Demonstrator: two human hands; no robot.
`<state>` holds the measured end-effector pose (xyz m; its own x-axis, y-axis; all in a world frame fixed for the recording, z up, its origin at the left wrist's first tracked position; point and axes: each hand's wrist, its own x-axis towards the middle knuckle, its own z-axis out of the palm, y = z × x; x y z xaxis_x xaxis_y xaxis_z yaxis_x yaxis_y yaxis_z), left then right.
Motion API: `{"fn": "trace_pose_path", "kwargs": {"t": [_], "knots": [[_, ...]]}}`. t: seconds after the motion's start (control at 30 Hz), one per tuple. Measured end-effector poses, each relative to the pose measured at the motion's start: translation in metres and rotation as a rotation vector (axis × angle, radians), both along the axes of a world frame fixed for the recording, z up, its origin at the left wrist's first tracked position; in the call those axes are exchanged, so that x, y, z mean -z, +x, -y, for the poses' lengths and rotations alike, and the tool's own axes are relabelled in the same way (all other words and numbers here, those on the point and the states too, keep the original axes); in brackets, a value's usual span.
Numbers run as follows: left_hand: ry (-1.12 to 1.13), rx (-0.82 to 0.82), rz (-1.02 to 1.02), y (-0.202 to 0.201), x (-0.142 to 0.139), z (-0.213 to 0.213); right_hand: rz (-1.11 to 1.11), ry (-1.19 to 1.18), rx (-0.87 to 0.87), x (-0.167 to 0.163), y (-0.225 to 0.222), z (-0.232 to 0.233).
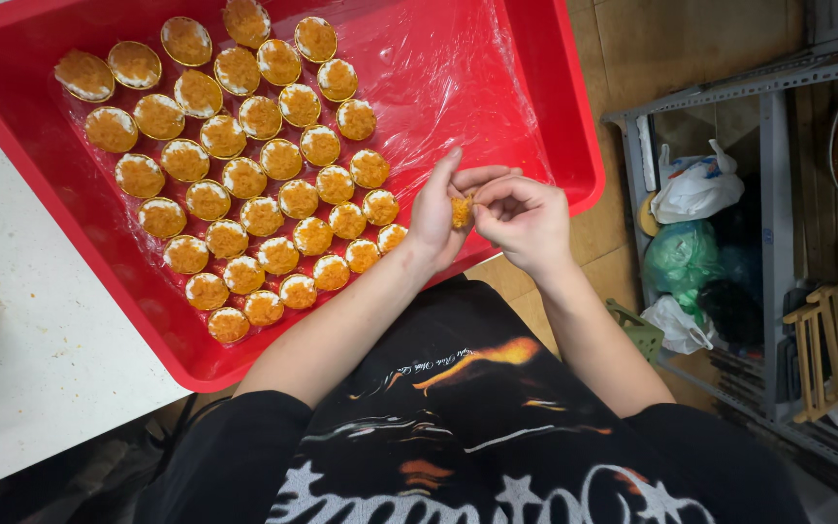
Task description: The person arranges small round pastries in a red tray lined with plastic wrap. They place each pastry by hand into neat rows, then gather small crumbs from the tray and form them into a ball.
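Head view. Landmark: red tray [574, 146], lined with clear plastic film [458, 78]. The left hand [438, 209] and right hand [526, 218] meet over the tray's near right corner. Both hands pinch one small orange-filled piece [461, 211] between their fingertips; remaining fingers are curled. Rows of filled shells [244, 180] occupy the tray's left portion, well apart from the hands. The tray rests on a white table [31, 369], overhanging its edge. A grey metal shelf [778, 194] with plastic bags [695, 189] stands right of the tray.
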<state>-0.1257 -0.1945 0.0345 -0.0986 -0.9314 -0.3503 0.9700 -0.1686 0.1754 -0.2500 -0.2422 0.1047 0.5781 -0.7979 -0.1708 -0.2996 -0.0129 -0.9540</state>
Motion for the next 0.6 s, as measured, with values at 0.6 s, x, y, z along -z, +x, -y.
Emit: {"fn": "trace_pose_path", "kwargs": {"t": [0.6], "knots": [[-0.029,-0.012,-0.012,0.002,0.014,-0.007,0.121,-0.077,0.032,-0.023,-0.011,0.012]]}}
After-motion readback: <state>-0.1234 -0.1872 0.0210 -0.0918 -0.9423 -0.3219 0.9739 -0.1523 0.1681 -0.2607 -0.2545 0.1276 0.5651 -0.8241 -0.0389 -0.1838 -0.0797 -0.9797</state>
